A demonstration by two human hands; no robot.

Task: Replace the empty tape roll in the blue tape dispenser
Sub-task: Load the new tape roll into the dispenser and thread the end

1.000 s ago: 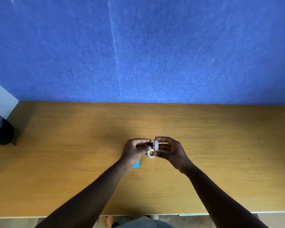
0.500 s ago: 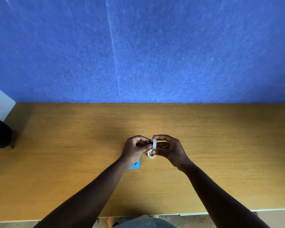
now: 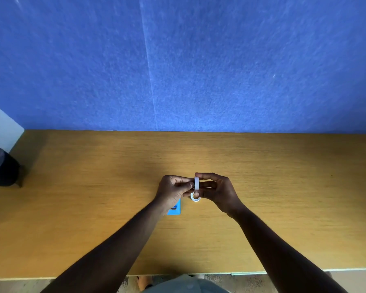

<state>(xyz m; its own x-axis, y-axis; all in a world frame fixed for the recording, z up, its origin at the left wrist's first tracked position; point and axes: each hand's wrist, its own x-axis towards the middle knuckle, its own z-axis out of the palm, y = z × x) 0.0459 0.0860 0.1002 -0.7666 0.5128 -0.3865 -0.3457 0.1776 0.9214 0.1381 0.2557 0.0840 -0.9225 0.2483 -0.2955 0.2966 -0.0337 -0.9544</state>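
Note:
A white tape roll stands edge-on above the wooden table. My right hand grips it, thumb on top and fingers behind. My left hand has its fingertips pinched against the roll's left face. Just below the roll a smaller white ring, the bare core, lies on the table between my hands. The blue tape dispenser lies flat on the table, and my left hand and wrist hide most of it.
A dark round container stands at the table's far left edge. A blue felt partition rises along the back edge. The table's near edge runs just in front of my body.
My left hand has closed in on the roll, and its fingertips now press the roll's side. The roll has turned more edge-on. The small ring and the dispenser have not moved.

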